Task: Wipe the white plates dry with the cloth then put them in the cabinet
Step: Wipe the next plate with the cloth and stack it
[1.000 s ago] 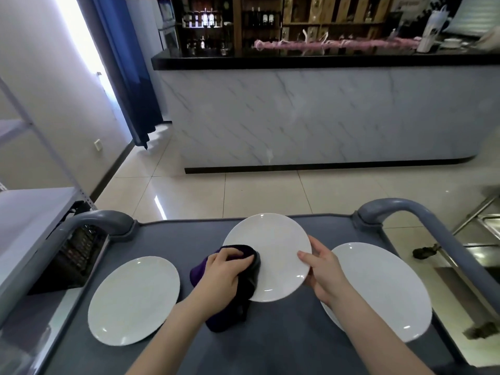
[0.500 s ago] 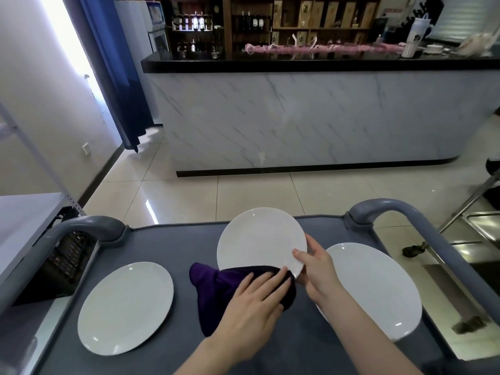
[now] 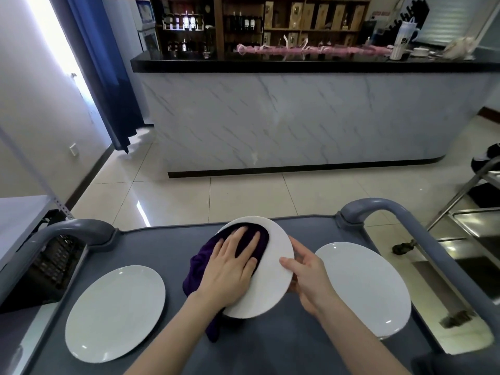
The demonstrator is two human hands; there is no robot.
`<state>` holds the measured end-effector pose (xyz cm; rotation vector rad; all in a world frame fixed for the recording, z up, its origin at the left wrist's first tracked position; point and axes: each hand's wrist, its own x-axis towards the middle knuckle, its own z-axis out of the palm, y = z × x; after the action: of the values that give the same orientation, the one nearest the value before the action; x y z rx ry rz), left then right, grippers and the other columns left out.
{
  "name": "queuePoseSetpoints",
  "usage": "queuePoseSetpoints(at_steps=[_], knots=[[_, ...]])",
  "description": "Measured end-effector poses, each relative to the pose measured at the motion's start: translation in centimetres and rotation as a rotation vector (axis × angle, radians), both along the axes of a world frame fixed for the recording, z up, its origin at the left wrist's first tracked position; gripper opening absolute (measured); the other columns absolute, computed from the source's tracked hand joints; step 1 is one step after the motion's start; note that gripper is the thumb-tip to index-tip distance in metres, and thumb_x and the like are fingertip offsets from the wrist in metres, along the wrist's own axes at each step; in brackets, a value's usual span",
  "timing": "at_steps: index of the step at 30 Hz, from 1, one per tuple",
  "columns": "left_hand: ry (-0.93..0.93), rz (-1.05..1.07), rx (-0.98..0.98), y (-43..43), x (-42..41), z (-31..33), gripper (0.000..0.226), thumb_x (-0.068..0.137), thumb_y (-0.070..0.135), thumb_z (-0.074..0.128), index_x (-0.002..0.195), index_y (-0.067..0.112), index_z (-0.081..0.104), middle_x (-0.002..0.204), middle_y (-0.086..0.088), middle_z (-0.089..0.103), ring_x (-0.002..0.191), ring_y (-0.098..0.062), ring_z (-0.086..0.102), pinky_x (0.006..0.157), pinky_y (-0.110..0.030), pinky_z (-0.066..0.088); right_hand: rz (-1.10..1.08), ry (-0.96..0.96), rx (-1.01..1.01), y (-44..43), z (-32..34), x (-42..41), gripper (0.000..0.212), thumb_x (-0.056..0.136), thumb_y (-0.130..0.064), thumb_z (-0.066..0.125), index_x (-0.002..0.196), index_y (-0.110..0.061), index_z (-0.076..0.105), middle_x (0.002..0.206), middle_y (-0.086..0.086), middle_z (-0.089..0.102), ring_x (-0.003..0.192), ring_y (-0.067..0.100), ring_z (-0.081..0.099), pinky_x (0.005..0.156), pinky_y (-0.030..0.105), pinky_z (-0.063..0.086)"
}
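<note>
Three white plates are on a grey cart (image 3: 297, 347). The middle plate (image 3: 273, 282) is lifted and tilted up on its right side. My right hand (image 3: 308, 277) grips its right rim, thumb on the face and fingers behind. My left hand (image 3: 232, 263) lies flat with straight fingers on a dark purple cloth (image 3: 200, 266), pressing it against the plate's face. Part of the cloth hangs below the plate. A second plate (image 3: 116, 312) lies flat at the left, a third plate (image 3: 365, 285) flat at the right.
The cart has grey curved handles at the far left (image 3: 73, 234) and far right (image 3: 384, 212). A marble-fronted bar counter (image 3: 297, 117) stands across the tiled floor. A metal shelf (image 3: 19, 220) is at the left, a steel sink unit (image 3: 481, 239) at the right.
The middle plate has been raised and tilted toward me. My left hand has slid the cloth from the plate's lower edge up onto its face.
</note>
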<state>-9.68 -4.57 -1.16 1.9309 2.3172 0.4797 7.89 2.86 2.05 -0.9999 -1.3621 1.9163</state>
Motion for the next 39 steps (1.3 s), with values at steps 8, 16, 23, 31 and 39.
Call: queuePoseSetpoints(at_steps=[8,16,23,31,39], knots=[[-0.105,-0.281,0.057,-3.7,5.0,-0.6,0.059,0.099,0.036,0.024,0.149,0.055,-0.001,0.159,0.03,-0.005,0.146,0.007,-0.008,0.117,-0.023,-0.008,-0.091,0.054,-0.015,1.1,0.2,0.4,0.043,0.098,0.001,0.047,0.127,-0.027,0.064,0.118,-0.001,0.072,0.107,0.02,0.069,0.079,0.036,0.057],[-0.006,-0.093,0.057,2.2,1.1,1.2,0.06,0.104,0.035,0.025,0.154,0.034,-0.008,0.156,0.023,-0.019,0.145,0.002,-0.02,0.122,-0.032,-0.006,-0.012,0.036,-0.011,0.1,0.5,0.3,0.049,0.096,0.001,0.049,0.125,-0.035,0.065,0.117,-0.002,0.072,0.099,0.017,0.07,0.069,0.035,0.057],[0.09,0.052,0.032,0.9,-1.6,0.8,0.058,0.105,0.04,0.019,0.149,0.034,-0.018,0.157,0.02,-0.021,0.146,-0.003,-0.022,0.122,-0.035,-0.011,-0.068,0.086,0.022,1.5,1.6,0.9,0.05,0.093,0.004,0.051,0.126,-0.031,0.065,0.114,-0.001,0.073,0.09,0.017,0.071,0.061,0.032,0.055],[-0.083,-0.137,-0.006,-4.9,3.6,-0.2,0.057,0.097,0.044,0.006,0.15,0.04,-0.015,0.157,0.027,-0.022,0.145,0.001,-0.023,0.117,-0.035,-0.021,-0.102,0.104,0.008,2.5,2.0,0.3,0.049,0.094,0.005,0.05,0.125,-0.03,0.065,0.112,0.0,0.074,0.087,0.018,0.071,0.062,0.035,0.056],[-0.137,-0.019,0.061,0.8,0.9,2.7,0.058,0.105,0.033,0.022,0.147,0.043,-0.017,0.156,0.027,-0.022,0.14,0.008,-0.029,0.12,-0.036,-0.014,0.094,0.047,0.04,-0.5,1.6,-1.5,0.048,0.096,-0.001,0.051,0.121,-0.04,0.067,0.111,0.001,0.074,0.092,0.015,0.071,0.065,0.033,0.056]])
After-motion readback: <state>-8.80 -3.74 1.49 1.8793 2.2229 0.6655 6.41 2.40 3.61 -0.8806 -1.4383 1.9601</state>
